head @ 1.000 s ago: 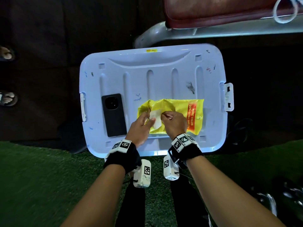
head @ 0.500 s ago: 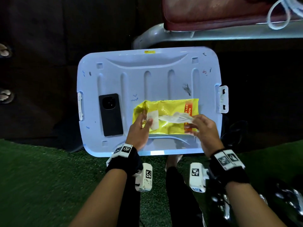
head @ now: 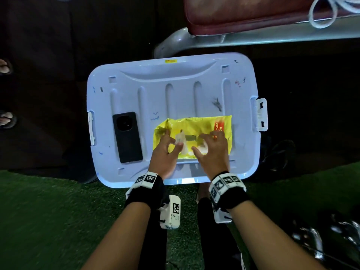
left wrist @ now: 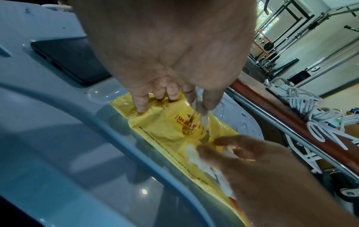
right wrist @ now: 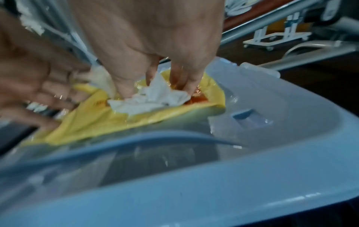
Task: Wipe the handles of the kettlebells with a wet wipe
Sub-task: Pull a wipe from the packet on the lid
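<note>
A yellow wet wipe pack [head: 194,125] [left wrist: 161,122] [right wrist: 93,121] lies on a pale blue bin lid [head: 175,90]. My left hand [head: 171,143] [left wrist: 174,98] presses the pack's left part, and its thumb and forefinger pinch the pale flap [head: 180,139] [left wrist: 202,113]. My right hand [head: 208,143] [right wrist: 155,86] sits over the pack's middle, fingers curled round a crumpled white wet wipe [head: 202,150] [right wrist: 153,98] [left wrist: 192,155]. Dark shiny shapes [head: 311,236] at the lower right on the turf are too blurred to identify.
A black phone [head: 127,137] lies on the lid left of the pack. Behind the bin stands a bench with a maroon pad [head: 243,12] and a white cord [head: 321,14]. Green turf [head: 48,221] lies under me. Someone's sandalled feet [head: 5,117] are at the far left.
My right hand, which had drawn the wipe out to the right, has come back left over the pack with the wipe bunched in it. My left hand has stayed on the flap.
</note>
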`<control>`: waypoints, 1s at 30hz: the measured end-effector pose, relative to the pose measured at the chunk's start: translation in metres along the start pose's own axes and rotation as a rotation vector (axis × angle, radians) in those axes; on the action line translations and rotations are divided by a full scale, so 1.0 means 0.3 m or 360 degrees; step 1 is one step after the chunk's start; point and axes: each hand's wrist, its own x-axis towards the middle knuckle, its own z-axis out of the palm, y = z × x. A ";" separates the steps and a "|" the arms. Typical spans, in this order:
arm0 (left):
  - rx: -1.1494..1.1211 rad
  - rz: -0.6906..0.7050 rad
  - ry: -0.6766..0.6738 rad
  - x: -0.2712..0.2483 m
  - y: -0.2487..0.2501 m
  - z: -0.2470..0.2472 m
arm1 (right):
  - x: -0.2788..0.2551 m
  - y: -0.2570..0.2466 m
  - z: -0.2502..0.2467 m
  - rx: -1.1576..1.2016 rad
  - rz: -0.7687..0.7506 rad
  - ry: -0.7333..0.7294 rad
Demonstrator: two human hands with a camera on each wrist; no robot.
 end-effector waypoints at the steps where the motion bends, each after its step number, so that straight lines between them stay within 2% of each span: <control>1: -0.0002 -0.0001 -0.0007 -0.005 0.011 0.002 | -0.011 -0.001 0.014 -0.0077 -0.0014 -0.0003; 3: 0.0062 0.0056 0.0003 -0.021 0.033 0.010 | -0.031 0.012 0.026 -0.0240 -0.0058 0.0079; 5: 0.0256 0.0151 0.0118 -0.041 0.052 0.026 | -0.041 0.034 0.012 -0.0306 -0.0003 0.0224; 7: 0.0508 0.0283 0.0301 -0.058 0.066 0.046 | -0.037 0.069 -0.009 -0.0187 0.0059 0.0307; 8: 0.0599 0.0347 0.0303 -0.064 0.076 0.058 | -0.034 0.089 -0.022 -0.0101 0.0045 0.0307; 10: 0.0792 0.0445 0.0146 -0.061 0.088 0.086 | -0.026 0.122 -0.056 0.0105 0.0064 0.0298; 13: 0.1183 0.0473 -0.0104 -0.029 0.088 0.130 | -0.007 0.142 -0.108 0.0385 0.0333 0.0351; 16: 0.1411 0.0457 -0.0185 0.001 0.082 0.161 | 0.008 0.142 -0.143 0.0495 0.0516 0.0509; 21: 0.1489 0.0414 -0.0212 0.018 0.082 0.187 | 0.029 0.134 -0.161 0.0788 0.0880 0.0460; 26: 0.1341 0.0317 -0.0312 0.006 0.105 0.182 | 0.002 0.120 -0.154 0.1293 0.0947 0.0535; 28: 0.1214 0.0299 -0.0250 -0.016 0.118 0.175 | -0.033 0.124 -0.159 0.1461 0.0956 0.0608; 30: 0.1120 0.0353 -0.0102 -0.055 0.127 0.172 | -0.083 0.134 -0.168 0.1538 0.0944 0.0686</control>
